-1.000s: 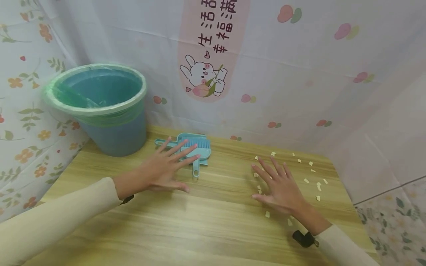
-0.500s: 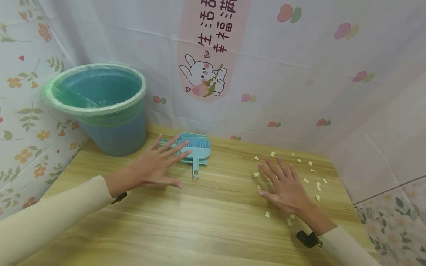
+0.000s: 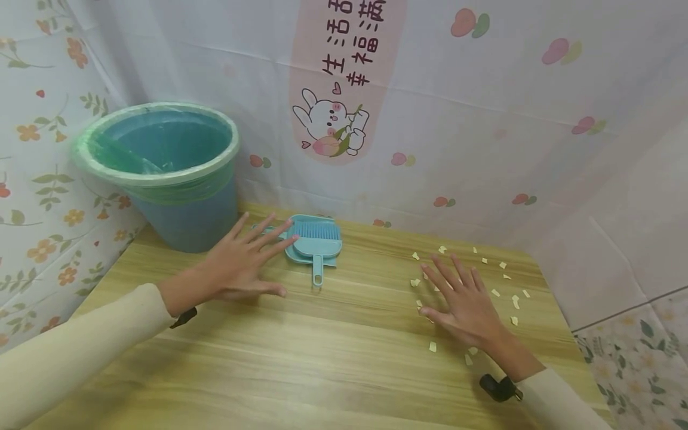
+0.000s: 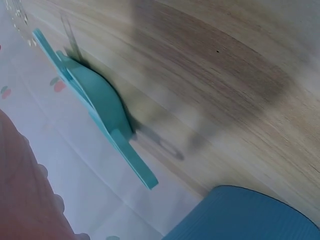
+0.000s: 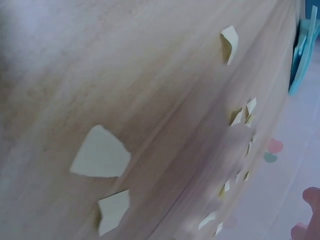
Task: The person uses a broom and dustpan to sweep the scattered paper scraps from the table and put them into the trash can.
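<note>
On the tabletop, between two and three o'clock from your left hand, a blue brush lay atop its dustpan, brush handle pointing to six, nearer to it than to your right hand. Both were spread, gripping nothing; pale scraps surrounded the right. Near eleven, a bin held a green liner, its bottom hidden.

Dustpan part-hidden by brush and left fingers
</note>
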A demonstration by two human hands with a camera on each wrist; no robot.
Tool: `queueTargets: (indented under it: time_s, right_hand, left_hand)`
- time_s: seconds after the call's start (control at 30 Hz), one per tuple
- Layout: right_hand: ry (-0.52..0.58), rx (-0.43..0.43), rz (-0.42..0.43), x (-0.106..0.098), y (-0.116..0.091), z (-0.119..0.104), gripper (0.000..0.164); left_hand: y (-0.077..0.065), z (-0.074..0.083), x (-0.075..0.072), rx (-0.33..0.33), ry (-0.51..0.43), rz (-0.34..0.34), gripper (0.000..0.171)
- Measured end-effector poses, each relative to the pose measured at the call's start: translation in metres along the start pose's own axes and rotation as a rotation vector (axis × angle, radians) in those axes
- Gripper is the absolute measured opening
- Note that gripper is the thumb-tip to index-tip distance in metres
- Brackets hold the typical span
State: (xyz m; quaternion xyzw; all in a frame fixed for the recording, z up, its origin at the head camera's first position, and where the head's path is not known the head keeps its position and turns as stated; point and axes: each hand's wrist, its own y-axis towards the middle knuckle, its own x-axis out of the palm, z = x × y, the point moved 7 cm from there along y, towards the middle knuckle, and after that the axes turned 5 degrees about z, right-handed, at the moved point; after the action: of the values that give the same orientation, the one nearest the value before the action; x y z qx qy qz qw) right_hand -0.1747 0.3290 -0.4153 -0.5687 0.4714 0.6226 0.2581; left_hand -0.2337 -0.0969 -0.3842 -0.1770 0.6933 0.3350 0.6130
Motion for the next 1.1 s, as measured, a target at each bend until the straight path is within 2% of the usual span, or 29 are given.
queueTargets:
  time_s: [0.13, 0.3, 0.4, 0.5, 0.63, 0.87, 1.1]
  right_hand:
    - [0.046, -0.010, 0.000, 0.002, 0.007, 0.000, 0.082]
    - [0.148, -0.102, 0.018, 0.003, 0.024, -0.007, 0.071]
    - [0.205, -0.136, 0.001, 0.007, 0.036, -0.013, 0.068]
    - [0.241, -0.142, -0.040, 0.011, 0.050, -0.020, 0.069]
    - [0.277, -0.155, -0.088, 0.017, 0.069, -0.032, 0.067]
    - [0.310, -0.196, -0.135, 0.031, 0.102, -0.057, 0.058]
    - [0.273, -0.332, -0.114, 0.041, 0.135, -0.089, 0.052]
  left_hand:
    - [0.002, -0.007, 0.004, -0.053, -0.065, -0.044, 0.104]
    - [0.010, -0.021, 0.011, -0.121, -0.229, -0.113, 0.105]
    - [0.016, -0.029, 0.013, -0.144, -0.334, -0.120, 0.106]
    - [0.023, -0.035, 0.013, -0.168, -0.388, -0.106, 0.102]
    - [0.032, -0.043, 0.014, -0.208, -0.363, -0.090, 0.089]
    - [0.047, -0.052, 0.017, -0.236, -0.251, -0.058, 0.071]
    - [0.054, -0.060, 0.025, -0.239, -0.191, -0.079, 0.059]
